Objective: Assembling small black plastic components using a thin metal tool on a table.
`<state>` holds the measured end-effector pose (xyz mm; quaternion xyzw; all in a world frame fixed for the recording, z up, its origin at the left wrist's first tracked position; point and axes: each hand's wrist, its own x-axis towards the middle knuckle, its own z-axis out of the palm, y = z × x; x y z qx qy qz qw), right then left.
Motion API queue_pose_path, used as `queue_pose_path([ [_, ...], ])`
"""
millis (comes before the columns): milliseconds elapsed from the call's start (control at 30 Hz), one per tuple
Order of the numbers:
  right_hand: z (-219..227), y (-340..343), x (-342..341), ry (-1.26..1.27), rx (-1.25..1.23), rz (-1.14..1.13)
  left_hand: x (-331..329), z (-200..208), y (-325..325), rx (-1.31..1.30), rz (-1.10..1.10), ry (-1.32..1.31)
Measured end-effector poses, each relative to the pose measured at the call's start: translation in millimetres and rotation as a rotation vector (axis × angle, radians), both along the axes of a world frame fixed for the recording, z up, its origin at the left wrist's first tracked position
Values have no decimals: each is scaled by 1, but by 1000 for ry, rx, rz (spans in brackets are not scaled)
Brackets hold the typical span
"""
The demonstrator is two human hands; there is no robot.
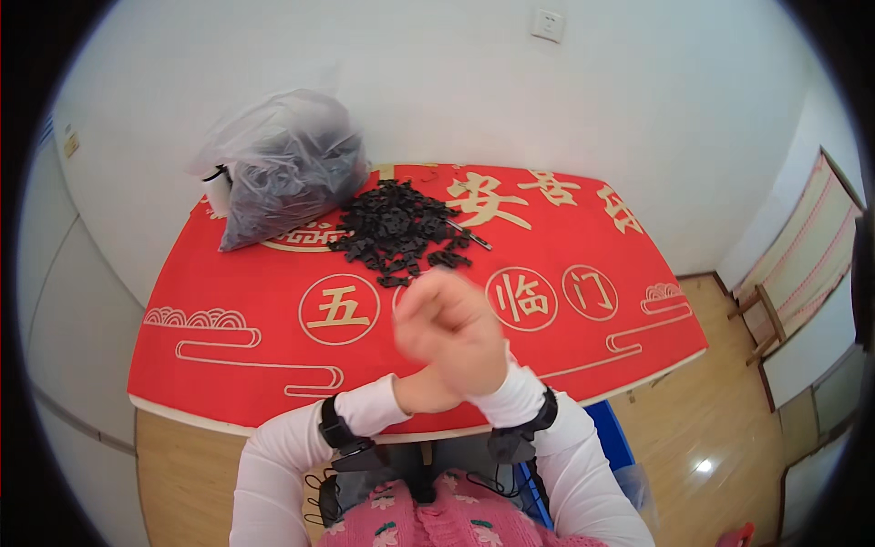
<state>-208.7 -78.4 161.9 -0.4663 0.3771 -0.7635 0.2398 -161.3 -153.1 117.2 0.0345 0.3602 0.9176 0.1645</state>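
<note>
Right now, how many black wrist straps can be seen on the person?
2: one strap around the left sleeve, a second strap around the right sleeve.

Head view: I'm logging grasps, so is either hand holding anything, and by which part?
It cannot be told: the right hand is blurred, the left hand mostly hidden behind it, and no held thing shows.

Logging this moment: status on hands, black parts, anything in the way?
Left hand mostly hidden behind right hand, both grips unclear. Black parts piled beyond, on red tabletop. Plastic bag crowds their left side.
</note>
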Motion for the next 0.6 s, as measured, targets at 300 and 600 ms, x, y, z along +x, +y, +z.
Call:
queue_pose_path([
  [300,-27,-16,10,-97,66,263,1,-66,-16,-223,-146,66],
  [600,-18,-19,-4,-109,55,223,-29,-70,9,-600,-107,513],
])
